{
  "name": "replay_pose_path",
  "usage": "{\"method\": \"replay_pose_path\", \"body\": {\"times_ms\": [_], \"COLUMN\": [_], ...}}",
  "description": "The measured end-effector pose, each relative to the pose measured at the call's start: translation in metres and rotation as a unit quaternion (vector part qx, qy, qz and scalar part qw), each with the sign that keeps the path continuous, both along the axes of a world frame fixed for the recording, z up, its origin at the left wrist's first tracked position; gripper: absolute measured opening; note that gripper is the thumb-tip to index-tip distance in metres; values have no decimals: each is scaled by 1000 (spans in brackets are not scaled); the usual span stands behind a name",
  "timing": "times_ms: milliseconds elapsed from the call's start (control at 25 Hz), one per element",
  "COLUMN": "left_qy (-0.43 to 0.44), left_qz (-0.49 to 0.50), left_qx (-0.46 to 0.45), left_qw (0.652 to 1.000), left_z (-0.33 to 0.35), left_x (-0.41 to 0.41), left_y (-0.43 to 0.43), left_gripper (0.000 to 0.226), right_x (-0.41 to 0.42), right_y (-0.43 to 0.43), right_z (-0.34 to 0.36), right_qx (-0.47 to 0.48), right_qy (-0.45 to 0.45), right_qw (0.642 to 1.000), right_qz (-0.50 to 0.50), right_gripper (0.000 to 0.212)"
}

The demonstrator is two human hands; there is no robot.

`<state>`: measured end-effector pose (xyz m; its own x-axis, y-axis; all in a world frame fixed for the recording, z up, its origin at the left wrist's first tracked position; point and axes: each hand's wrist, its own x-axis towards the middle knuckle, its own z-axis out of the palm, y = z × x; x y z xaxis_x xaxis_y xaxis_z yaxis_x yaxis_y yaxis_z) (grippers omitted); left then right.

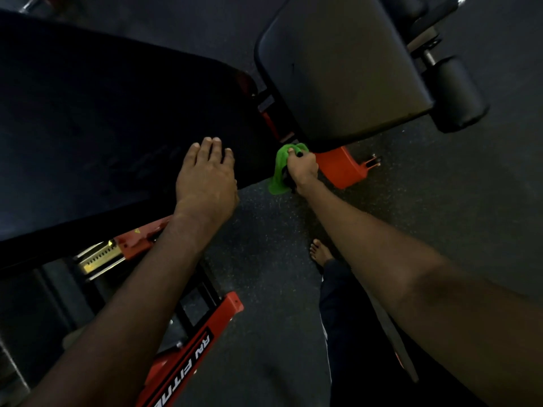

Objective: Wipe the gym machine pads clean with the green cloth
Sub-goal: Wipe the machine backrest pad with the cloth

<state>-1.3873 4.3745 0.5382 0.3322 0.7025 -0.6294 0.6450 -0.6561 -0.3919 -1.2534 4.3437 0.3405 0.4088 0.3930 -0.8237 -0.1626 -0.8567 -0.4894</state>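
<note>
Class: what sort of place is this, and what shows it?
Most likely a gym: broad black pads on a red machine frame lettered "FITNE", over speckled rubber-like floor.

Bare forearms (141, 289), bare foot (320, 252), dark trousers (346, 333), possibly navy

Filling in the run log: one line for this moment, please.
left hand: flat on long pad | right hand: grips green cloth at small pad edge

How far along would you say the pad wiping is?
Done: cannot tell; no clear wipe marks show in dim light. In hand: right hand grips the green cloth by the seat pad, left hand flat on the long pad. Left: likely both pad tops.
</note>
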Motion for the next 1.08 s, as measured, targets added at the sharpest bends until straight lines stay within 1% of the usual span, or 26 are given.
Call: {"method": "replay_pose_path", "body": {"times_ms": [120,240,320,440,600,720,840,1000,1080], "left_qy": [-31,-130,-212,-303,-404,-431,-431,-434,-432], "left_qz": [15,66,92,123,209,263,323,382,406], "left_qx": [-8,-37,-33,12,75,120,169,237,275], "left_qw": [999,989,972,945,887,855,825,781,757], "left_z": [1,8,21,53,102,135,161,199,217], "left_x": [-3,-3,1,9,20,15,-5,-47,-70], "left_y": [2,4,1,-7,-35,-60,-78,-112,-138], "left_gripper": [64,61,58,51,39,35,32,30,34], "right_x": [16,24,32,44,52,53,41,6,-18], "right_y": [0,-9,-19,-33,-56,-61,-58,-48,-42], "right_z": [5,24,44,78,117,153,184,225,247], "right_qx": [-9,4,8,20,18,50,69,103,121], "right_qy": [19,-12,-32,-33,-46,-68,-77,-81,-78], "right_qw": [998,990,981,967,941,910,893,861,842], "right_qz": [54,137,191,252,334,405,438,491,520], "right_gripper": [48,48,48,48,43,41,41,45,46]}}
